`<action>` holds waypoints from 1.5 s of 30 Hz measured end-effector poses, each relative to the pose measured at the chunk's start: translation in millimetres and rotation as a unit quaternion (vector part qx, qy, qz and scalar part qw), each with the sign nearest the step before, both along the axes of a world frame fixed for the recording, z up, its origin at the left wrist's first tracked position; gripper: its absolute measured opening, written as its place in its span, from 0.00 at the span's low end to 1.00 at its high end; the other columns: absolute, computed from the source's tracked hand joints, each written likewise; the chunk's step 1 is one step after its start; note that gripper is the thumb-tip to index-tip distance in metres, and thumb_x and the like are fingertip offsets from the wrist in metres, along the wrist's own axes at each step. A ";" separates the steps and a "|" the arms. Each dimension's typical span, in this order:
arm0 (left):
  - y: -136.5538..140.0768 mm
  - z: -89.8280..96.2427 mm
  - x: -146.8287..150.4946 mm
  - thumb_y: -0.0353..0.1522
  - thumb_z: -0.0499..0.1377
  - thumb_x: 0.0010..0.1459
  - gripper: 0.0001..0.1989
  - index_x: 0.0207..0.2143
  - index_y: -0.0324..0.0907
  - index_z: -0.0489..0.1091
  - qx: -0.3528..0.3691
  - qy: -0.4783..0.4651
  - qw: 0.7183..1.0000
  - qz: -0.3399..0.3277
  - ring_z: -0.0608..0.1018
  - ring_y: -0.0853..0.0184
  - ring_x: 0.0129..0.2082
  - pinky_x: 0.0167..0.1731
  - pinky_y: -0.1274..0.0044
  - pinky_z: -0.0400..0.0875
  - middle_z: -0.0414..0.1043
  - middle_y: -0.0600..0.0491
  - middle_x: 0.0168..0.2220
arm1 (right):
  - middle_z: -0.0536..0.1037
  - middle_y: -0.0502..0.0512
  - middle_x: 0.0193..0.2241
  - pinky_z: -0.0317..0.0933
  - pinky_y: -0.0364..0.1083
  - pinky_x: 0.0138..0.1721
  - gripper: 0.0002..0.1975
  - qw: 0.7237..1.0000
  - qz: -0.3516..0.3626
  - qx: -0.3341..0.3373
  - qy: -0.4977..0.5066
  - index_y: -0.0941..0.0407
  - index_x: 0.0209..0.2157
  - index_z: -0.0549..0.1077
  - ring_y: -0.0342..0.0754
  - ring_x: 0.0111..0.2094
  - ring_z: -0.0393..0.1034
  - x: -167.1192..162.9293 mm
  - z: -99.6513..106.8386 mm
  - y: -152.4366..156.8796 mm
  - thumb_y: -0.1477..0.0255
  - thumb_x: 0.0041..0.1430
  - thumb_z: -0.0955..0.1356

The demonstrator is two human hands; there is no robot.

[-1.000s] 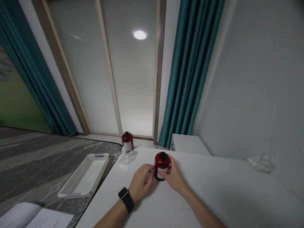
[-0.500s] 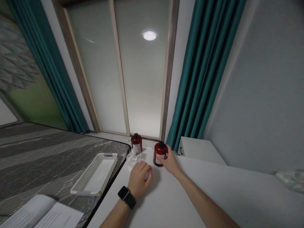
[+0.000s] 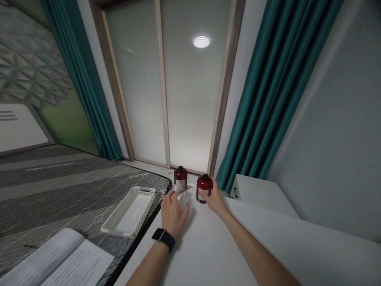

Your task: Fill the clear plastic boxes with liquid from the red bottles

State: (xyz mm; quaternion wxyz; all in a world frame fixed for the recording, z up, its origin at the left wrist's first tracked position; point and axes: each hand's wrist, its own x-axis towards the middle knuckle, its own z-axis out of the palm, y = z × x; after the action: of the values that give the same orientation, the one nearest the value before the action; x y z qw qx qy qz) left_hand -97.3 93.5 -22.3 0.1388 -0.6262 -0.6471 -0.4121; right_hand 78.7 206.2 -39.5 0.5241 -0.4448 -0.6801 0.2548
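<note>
Right hand (image 3: 216,200): thumb on the front, at the label, the other fingers round the right side, pinching a dark red bottle (image 3: 204,184) between them. Bottle upright, black cap up, pale label toward the viewer, near the far end of the white bench (image 3: 208,250). Whether its base bore on the top could not be told.

Left hand (image 3: 173,216): fingers curved forward, thumb spread apart from them. They reached over a crumpled clear plastic piece (image 3: 182,201), partly hidden behind the hand; contact could not be made out. Dark watch (image 3: 163,237) on the left wrist.

Just behind the plastic, a second red bottle (image 3: 180,175), also upright and black-capped, stood to the left of the gripped one, a gap between the two.

Left of the bench lay a grey patterned bed (image 3: 74,178). On it, close to the bench side, a white perforated basket (image 3: 109,229); nearer the viewer, an open book (image 3: 83,264), print too small to read.

Beyond the bench, at right, a white cabinet (image 3: 264,194). Further back, a frosted sliding door (image 3: 193,107) between teal curtains (image 3: 282,83).
</note>
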 end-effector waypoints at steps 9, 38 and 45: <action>12.5 -12.5 -7.7 0.37 0.62 0.55 0.21 0.49 0.38 0.63 0.082 -0.073 0.994 0.029 0.71 0.47 0.50 0.51 0.55 0.65 0.67 0.40 0.47 | 0.65 0.67 0.59 0.52 0.65 0.63 0.47 0.998 -0.032 0.037 -0.044 0.57 0.66 0.53 0.63 0.61 0.60 18.0 24.4 -11.9 0.62 0.48 0.74; 31.6 -33.4 -42.1 0.30 0.61 0.52 0.20 0.47 0.43 0.60 0.117 -0.362 0.921 0.079 0.69 0.59 0.46 0.52 0.59 0.65 0.61 0.50 0.44 | 0.70 0.66 0.53 0.58 0.51 0.58 0.24 0.953 0.081 0.057 -0.285 0.59 0.57 0.68 0.54 0.56 0.65 -118.4 105.4 14.4 0.83 0.61 0.60; 35.2 -37.9 -45.5 0.30 0.60 0.53 0.19 0.47 0.43 0.60 0.122 -0.426 0.892 0.092 0.71 0.60 0.44 0.48 0.64 0.68 0.63 0.50 0.44 | 0.67 0.63 0.55 0.60 0.50 0.54 0.23 0.946 0.050 0.010 -0.321 0.54 0.57 0.66 0.55 0.55 0.66 -120.2 87.9 15.6 0.76 0.60 0.67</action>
State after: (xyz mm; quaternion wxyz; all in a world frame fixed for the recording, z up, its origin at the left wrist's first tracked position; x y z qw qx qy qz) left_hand -142.8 128.7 -60.2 -0.0379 -0.3063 -0.6431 -0.7008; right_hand -41.6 221.8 48.3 0.2692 -0.4628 -0.8364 0.1174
